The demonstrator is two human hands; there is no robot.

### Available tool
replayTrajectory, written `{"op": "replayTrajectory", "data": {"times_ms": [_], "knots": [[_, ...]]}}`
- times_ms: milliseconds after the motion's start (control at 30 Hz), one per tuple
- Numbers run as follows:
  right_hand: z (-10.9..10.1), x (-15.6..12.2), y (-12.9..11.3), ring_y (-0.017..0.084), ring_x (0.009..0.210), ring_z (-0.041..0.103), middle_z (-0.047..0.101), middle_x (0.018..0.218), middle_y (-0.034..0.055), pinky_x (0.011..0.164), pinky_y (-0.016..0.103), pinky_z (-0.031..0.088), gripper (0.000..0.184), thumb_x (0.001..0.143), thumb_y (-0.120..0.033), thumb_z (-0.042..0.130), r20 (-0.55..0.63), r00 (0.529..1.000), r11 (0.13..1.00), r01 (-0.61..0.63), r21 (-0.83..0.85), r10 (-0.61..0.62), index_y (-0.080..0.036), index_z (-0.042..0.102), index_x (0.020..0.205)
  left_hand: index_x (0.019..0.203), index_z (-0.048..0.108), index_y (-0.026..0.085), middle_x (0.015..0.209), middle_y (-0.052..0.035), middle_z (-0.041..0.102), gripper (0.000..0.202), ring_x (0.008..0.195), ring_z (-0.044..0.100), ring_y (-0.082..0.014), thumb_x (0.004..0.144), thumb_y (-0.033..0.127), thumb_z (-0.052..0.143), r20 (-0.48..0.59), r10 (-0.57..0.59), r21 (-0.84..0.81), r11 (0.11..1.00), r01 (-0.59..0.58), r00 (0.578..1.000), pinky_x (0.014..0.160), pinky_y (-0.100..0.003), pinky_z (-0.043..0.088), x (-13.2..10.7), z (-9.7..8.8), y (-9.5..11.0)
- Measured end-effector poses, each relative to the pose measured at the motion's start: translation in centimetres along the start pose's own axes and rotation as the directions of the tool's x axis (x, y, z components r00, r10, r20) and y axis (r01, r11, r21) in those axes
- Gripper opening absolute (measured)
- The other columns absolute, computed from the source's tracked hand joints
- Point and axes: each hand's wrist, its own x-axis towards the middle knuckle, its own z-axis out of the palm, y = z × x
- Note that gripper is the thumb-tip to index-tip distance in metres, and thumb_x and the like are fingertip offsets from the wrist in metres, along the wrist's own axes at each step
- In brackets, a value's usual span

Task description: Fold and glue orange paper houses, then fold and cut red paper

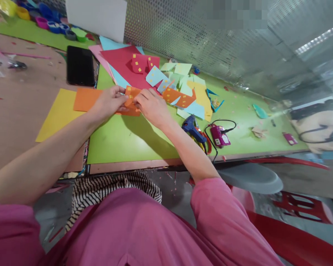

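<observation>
— What do the hands have?

— Both meet on a small orange piece point(131, 92) dotted with little yellow squares. The left hand point(109, 101) pinches its edge between thumb and fingers. The right hand point(151, 107) lies over the other end with its fingers bent; the tips are hidden, so I cannot tell whether they grip or only press.

— And where does that piece lie?

— At the far edge of the green mat point(122, 136), between the two hands and touching both. It overlaps an orange sheet point(86, 99) that runs off toward 9 o'clock, and a yellow sheet point(58, 114) shows at 8 o'clock of that.

— What else is about?

— At 12 o'clock of the hands, a red sheet point(122, 61). At 11 o'clock, a black tablet point(80, 65) lies flat. At 2 o'clock of the right hand, more cut pieces, among them a light blue piece point(154, 75). At 4 o'clock, a blue glue gun point(192, 129), with a purple device point(220, 136) just beside it.
</observation>
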Motion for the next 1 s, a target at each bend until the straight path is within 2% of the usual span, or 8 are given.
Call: {"op": "replayTrajectory", "data": {"times_ms": [133, 333, 533, 667, 800, 1000], "knots": [[0.4, -0.3, 0.4, 0.025, 0.114, 0.057, 0.066, 0.117, 0.0097, 0.095, 0.039, 0.048, 0.028, 0.107, -0.015, 0.041, -0.014, 1.0, 1.0, 0.025, -0.016, -0.026, -0.019, 0.068, 0.113, 0.096, 0.062, 0.019, 0.076, 0.0022, 0.069, 0.01, 0.073, 0.071, -0.0116, 0.09, 0.01, 0.063, 0.001, -0.008, -0.003, 1.0, 0.008, 1.0, 0.086, -0.03, 0.063, 0.0, -0.1, 0.1], [1.2, -1.9, 0.7, 0.024, 0.116, 0.058, 0.066, 0.12, 0.0101, 0.101, 0.038, 0.047, 0.036, 0.112, -0.029, 0.036, -0.105, 0.993, 0.999, 0.049, -0.002, -0.049, -0.02, 0.068, 0.125, 0.096, 0.059, 0.019, 0.072, 0.0042, 0.064, 0.012, 0.073, 0.071, -0.0121, 0.09, 0.009, 0.061, -0.022, -0.026, -0.023, 0.999, 0.026, 0.999, 0.082, -0.029, 0.063, -0.3, 0.2, 0.4], [2.1, -2.4, 0.5, 0.026, 0.114, 0.056, 0.065, 0.123, 0.0131, 0.095, 0.038, 0.05, 0.046, 0.112, -0.037, 0.032, -0.045, 0.997, 0.997, 0.054, -0.062, -0.057, -0.02, 0.059, 0.145, 0.1, 0.058, 0.019, 0.073, 0.0064, 0.064, 0.009, 0.068, 0.068, -0.0083, 0.095, 0.012, 0.059, -0.018, -0.039, -0.014, 0.999, 0.039, 0.999, 0.083, -0.026, 0.06, -0.7, 0.2, 0.7], [2.3, -2.5, 0.5, 0.028, 0.114, 0.055, 0.065, 0.125, 0.0144, 0.093, 0.041, 0.05, 0.048, 0.112, -0.039, 0.033, -0.009, 0.998, 0.991, 0.065, -0.114, -0.067, -0.021, 0.056, 0.149, 0.098, 0.057, 0.02, 0.071, 0.0067, 0.062, 0.01, 0.063, 0.066, -0.0084, 0.095, 0.011, 0.06, -0.03, -0.056, 0.004, 0.998, 0.057, 0.998, 0.083, -0.028, 0.061, -0.8, 0.2, 0.8], [2.5, -2.8, 0.7, 0.029, 0.118, 0.054, 0.064, 0.129, 0.0148, 0.096, 0.043, 0.049, 0.047, 0.111, -0.04, 0.036, -0.006, 0.997, 0.991, 0.073, -0.116, -0.074, -0.022, 0.054, 0.151, 0.101, 0.059, 0.02, 0.073, 0.006, 0.064, 0.009, 0.067, 0.07, -0.0113, 0.096, 0.012, 0.059, -0.034, -0.063, 0.013, 0.998, 0.064, 0.997, 0.086, -0.032, 0.061, -0.9, 0.2, 0.9], [2.7, -3.1, 0.9, 0.03, 0.12, 0.054, 0.064, 0.131, 0.0159, 0.099, 0.045, 0.048, 0.045, 0.11, -0.04, 0.04, -0.014, 0.998, 0.995, 0.068, -0.069, -0.069, -0.021, 0.058, 0.147, 0.095, 0.057, 0.02, 0.073, 0.006, 0.064, 0.012, 0.065, 0.069, -0.0102, 0.094, 0.008, 0.059, -0.037, -0.052, -0.009, 0.999, 0.051, 0.998, 0.081, -0.029, 0.062, -1.1, 0.3, 1.1]]}}
